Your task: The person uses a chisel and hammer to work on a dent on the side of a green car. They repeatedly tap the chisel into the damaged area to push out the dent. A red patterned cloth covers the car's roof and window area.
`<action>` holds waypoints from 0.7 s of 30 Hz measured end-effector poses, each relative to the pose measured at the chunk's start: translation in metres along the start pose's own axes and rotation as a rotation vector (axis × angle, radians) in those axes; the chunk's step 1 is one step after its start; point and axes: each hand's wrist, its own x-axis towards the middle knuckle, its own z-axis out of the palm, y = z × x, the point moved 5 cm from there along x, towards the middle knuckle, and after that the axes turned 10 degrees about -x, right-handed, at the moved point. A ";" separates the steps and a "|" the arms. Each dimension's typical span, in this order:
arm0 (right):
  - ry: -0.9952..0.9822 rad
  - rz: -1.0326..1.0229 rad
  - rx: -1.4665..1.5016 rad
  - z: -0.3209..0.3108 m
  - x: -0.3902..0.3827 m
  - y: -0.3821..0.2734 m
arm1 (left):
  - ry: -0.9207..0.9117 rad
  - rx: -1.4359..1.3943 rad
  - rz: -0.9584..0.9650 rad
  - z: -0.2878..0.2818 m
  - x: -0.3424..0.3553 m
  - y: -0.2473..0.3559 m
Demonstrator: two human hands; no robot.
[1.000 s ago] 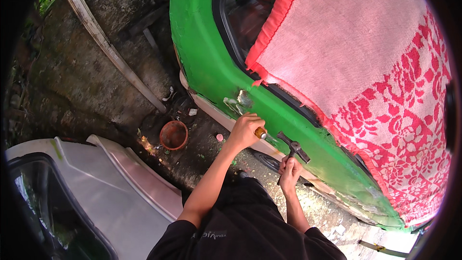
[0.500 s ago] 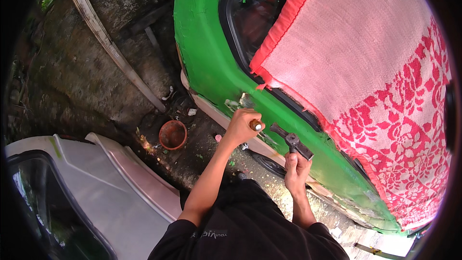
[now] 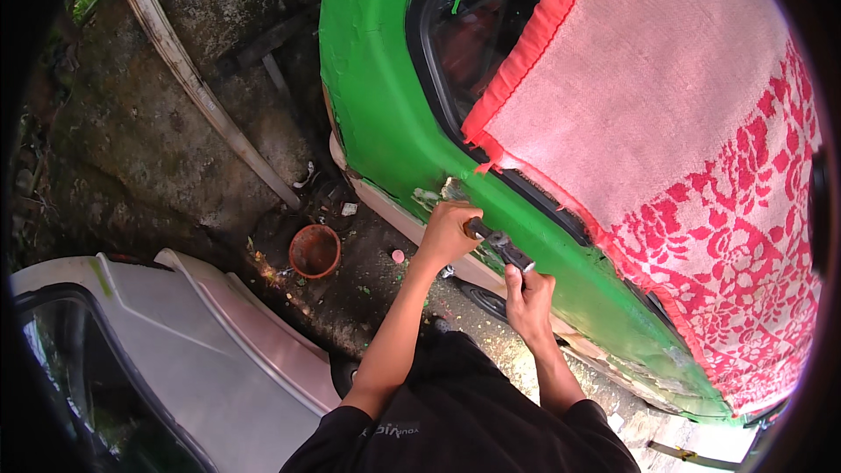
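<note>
My left hand is closed around a small hand tool, its handle hidden in the fist, and presses it against the green car body just below a patch of scraped paint. My right hand grips the handle of a dark hammer. The hammer's head lies against the back of my left fist, right next to the green panel. A pink cloth with a red flower pattern hangs over the car's side above both hands.
A terracotta pot stands on the dirt ground to the left of my arm. A grey car panel lies at lower left. A pale curved strip leans over rough ground. The dark car window is above.
Both hands have shifted slightly along the green panel. The hammer has come up against the left fist, and the tool's orange handle, visible before, is now covered by my left hand.
</note>
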 end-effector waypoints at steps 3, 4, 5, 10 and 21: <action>0.168 -0.056 0.143 0.001 -0.013 0.009 | 0.003 0.034 0.014 -0.006 -0.003 0.002; 0.148 -0.039 0.135 0.005 -0.012 0.009 | 0.006 0.044 0.009 -0.008 -0.004 0.002; 0.127 -0.022 0.126 0.008 -0.009 0.006 | -0.001 0.029 -0.019 -0.011 -0.003 0.000; 0.106 0.029 0.143 0.011 -0.010 0.022 | 0.045 -0.025 -0.039 -0.015 -0.003 -0.002; 0.196 0.023 0.454 0.002 -0.020 0.021 | 0.038 -0.012 0.049 -0.002 -0.008 0.008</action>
